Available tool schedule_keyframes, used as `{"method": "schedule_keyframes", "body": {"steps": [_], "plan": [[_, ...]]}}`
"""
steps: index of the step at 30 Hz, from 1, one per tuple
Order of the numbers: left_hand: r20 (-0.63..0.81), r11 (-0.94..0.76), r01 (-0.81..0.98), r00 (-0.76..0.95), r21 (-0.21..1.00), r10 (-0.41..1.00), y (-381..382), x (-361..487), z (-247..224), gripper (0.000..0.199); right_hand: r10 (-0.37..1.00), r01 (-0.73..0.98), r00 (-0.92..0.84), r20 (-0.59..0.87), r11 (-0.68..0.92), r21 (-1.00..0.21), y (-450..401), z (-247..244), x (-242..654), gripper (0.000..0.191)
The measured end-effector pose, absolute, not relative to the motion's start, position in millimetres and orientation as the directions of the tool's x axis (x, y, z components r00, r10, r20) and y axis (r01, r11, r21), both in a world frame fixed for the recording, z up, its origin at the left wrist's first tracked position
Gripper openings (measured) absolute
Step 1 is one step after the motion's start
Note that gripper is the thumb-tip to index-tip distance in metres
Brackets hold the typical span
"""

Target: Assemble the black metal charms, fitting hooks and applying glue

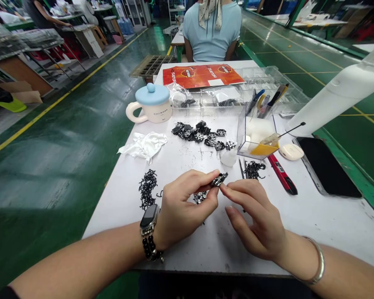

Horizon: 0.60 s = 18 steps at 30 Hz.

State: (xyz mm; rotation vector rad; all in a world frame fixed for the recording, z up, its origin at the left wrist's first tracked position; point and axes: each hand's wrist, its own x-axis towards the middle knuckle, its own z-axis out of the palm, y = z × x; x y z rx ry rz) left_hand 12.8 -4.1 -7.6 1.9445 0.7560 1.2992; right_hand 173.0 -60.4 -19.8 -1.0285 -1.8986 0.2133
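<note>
Between the thumb and forefinger of my left hand (187,203) is a small black and silver part (219,179), held above the table. My right hand (257,216) is beside it, fingers stretched out and thumb apart, with a fingertip at the part's lower edge. Under my left fingers lie more silver-black pieces (200,197), partly hidden. A pile of similar black and silver parts (190,132) spreads across the middle of the table. Small curved black pieces (148,187) are heaped on the left, and another heap of black pieces (254,169) lies beyond my right hand.
A lidded mug (156,111) and crumpled white tissue (145,145) stand on the left. Rightward are a clear pen box (257,137), a small white bottle (228,158), a red cutter (282,175), a phone (328,166) and a tall white bottle (336,91). A person (211,33) sits ahead.
</note>
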Motion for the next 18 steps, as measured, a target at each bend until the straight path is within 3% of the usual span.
{"method": "schedule_keyframes", "body": {"steps": [12,18], "plan": [[0.658,-0.747,0.240,0.360,0.620,0.662,-2,10,0,0.032,0.728,0.617,-0.251,0.638,0.628,-0.474,-59,-17,179,0.046],[0.691,-0.794,0.238,0.394,0.560,0.605,-2,9,-2,0.036,0.683,0.679,-0.287,0.672,0.640,-0.360,-59,-13,184,0.045]]}}
